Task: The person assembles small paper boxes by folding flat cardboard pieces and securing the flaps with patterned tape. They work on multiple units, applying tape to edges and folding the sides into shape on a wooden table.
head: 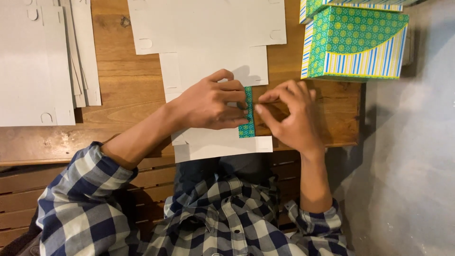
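A flat grey cardboard box blank (pixel 208 66) lies unfolded on the wooden table (pixel 123 95). One narrow flap (pixel 247 125) at its right edge is turned up, showing a green patterned face. My left hand (pixel 211 102) presses down on the blank and pinches that flap from the left. From the right, my right hand (pixel 291 114) pinches the same flap with thumb and fingertips. Both sleeves are blue and white plaid.
A stack of more grey cardboard blanks (pixel 42 61) lies at the left. Two assembled boxes (pixel 355 42) with green patterned and striped sides stand at the table's far right corner. The table's right edge (pixel 361 114) drops to a grey floor (pixel 412 166).
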